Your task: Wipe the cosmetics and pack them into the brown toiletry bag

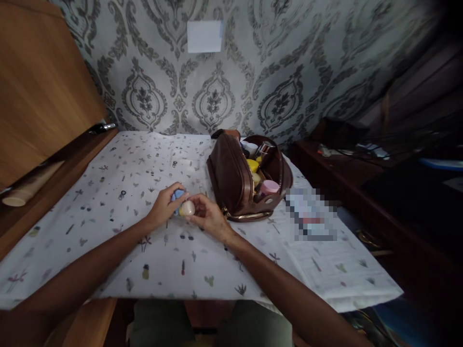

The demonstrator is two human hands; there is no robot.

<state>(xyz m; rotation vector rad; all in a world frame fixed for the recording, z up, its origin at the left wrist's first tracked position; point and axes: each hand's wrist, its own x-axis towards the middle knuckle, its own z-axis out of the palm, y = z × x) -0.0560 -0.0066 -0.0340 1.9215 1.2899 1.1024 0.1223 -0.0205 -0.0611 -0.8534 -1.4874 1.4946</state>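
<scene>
My left hand (pixel 163 206) is closed around a small light-blue item (pixel 177 195), whose kind I cannot make out. Against it, the fingers of my right hand (pixel 210 218) grip a small jar (pixel 188 208) with a cream-coloured round lid; a bit of yellow shows at its side. Both hands meet just above the patterned cloth. To their right stands a brown leather toiletry bag (pixel 231 168), unzipped. Inside it are a pink-lidded jar (pixel 270 186), a yellow lid (pixel 252 166) and several other containers, partly hidden by the bag's wall.
A white printed cloth (pixel 119 250) covers the table. Right of the bag lies a blurred-out flat object (pixel 311 214). A wooden cabinet (pixel 47 86) borders the left side, with a tube (pixel 32 185) on its ledge. Dark furniture (pixel 343 178) stands on the right; a patterned wall is behind.
</scene>
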